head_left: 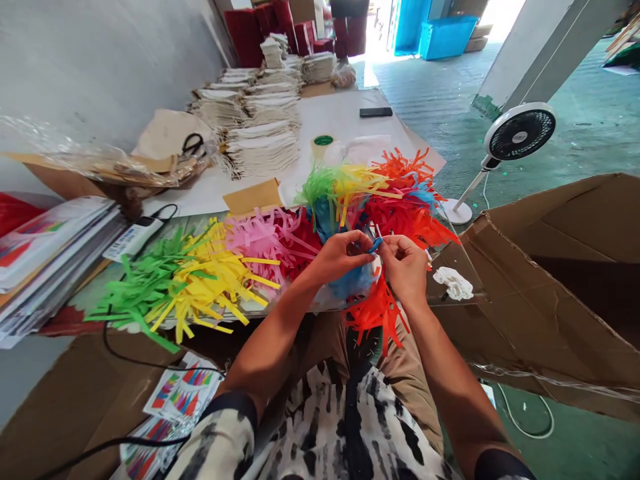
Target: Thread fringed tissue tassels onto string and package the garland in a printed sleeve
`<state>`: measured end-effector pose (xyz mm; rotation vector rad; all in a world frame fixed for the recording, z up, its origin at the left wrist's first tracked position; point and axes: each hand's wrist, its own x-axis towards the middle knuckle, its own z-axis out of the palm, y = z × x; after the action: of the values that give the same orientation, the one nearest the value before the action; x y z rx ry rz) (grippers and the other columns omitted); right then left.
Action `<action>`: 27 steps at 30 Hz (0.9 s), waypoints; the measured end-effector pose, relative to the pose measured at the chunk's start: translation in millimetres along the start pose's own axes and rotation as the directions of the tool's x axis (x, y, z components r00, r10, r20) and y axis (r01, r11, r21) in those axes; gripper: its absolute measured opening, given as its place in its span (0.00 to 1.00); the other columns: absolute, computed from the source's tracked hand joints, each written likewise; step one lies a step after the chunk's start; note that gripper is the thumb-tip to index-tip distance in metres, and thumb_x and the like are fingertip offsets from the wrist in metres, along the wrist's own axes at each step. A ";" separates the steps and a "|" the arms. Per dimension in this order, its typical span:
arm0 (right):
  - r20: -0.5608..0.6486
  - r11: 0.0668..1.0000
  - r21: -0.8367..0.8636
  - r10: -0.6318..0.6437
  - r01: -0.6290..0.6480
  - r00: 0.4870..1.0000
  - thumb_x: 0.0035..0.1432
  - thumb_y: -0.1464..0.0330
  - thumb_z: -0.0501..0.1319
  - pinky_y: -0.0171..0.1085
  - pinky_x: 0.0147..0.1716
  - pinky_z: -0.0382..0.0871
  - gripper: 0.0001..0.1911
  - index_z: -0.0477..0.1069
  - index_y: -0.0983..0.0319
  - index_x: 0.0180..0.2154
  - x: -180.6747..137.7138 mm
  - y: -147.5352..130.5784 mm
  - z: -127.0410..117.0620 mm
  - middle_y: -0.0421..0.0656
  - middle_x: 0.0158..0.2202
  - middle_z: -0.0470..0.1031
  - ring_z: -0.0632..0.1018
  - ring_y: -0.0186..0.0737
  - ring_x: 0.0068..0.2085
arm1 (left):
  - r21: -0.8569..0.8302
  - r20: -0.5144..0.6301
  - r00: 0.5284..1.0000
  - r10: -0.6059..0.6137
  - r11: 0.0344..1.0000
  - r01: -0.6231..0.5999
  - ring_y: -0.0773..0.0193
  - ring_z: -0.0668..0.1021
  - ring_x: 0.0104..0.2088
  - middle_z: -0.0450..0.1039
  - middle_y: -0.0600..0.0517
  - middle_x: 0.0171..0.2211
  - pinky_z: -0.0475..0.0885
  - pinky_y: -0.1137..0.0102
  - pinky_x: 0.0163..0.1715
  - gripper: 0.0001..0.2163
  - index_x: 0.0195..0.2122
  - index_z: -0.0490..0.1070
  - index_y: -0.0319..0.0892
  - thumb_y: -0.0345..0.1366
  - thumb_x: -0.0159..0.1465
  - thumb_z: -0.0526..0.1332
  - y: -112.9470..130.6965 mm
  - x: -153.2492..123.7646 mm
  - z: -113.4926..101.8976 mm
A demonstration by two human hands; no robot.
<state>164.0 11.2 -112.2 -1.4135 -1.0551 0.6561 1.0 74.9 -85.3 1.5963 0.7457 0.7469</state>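
Note:
Both hands meet at the table's front edge around a small twisted blue end of a paper tassel (375,245). My left hand (344,255) is closed on this blue end from the left, thumb and fingers pinched. My right hand (403,268) pinches at its other side, near a thin white string. Below them hang light blue strips and an orange-red fringed tassel (379,313). Fringed tassels in green (145,277), yellow (207,270) and pink (265,237) lie left of my hands. Just behind the hands are more light green, yellow, blue and red tassels.
Stacks of white bundles (263,147) stand along the wall side, with black scissors (193,145) nearby. A tape roll (323,148) and black phone (376,112) lie farther back. At right are a white fan (520,137), crumpled tissue (454,283) and open cardboard box (530,320).

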 end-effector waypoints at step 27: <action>0.191 0.988 -0.118 -0.074 0.098 0.979 0.65 0.46 0.65 0.37 0.27 0.60 0.24 0.82 0.60 0.34 -6.5 -10.0 -11.6 0.39 0.25 0.78 0.71 0.35 0.24 | -0.044 -0.147 0.989 0.017 0.999 -0.024 0.69 0.74 0.29 0.75 0.54 0.29 0.69 0.72 0.31 0.21 0.33 0.75 0.40 0.56 0.60 0.73 3.0 -1.1 -2.3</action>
<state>169.2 -0.9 -102.0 -1.4263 -1.3187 0.6780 -1.3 75.0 -82.2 1.5219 0.8138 0.8975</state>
